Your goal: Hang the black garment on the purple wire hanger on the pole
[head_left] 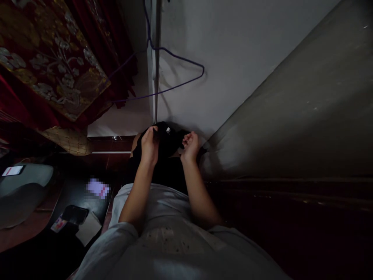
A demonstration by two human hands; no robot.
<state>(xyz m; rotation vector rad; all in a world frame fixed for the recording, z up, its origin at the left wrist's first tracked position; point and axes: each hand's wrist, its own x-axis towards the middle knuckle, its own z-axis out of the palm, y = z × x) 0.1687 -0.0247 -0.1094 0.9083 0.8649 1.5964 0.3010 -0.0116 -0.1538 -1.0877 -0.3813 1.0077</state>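
A black garment (171,140) with a small white label on it spreads between my hands, over my lap. My left hand (149,147) is closed, with the thumb pressing a dark fold against the fingers. On the other side my right hand (190,147) has its fingers curled in at the garment's edge; the dimness hides exactly how much cloth they grip. In front of me, above the hands, a purple wire hanger (186,59) hangs with nothing on it.
A grey-white wall (233,50) rises ahead and to the right. Red embroidered cloth (58,58) hangs at the left. Below it, a dark seat (62,194) bears a black phone (75,214) and a lit, blurred screen (98,188). Another phone (13,170) lies on a grey chair (37,175).
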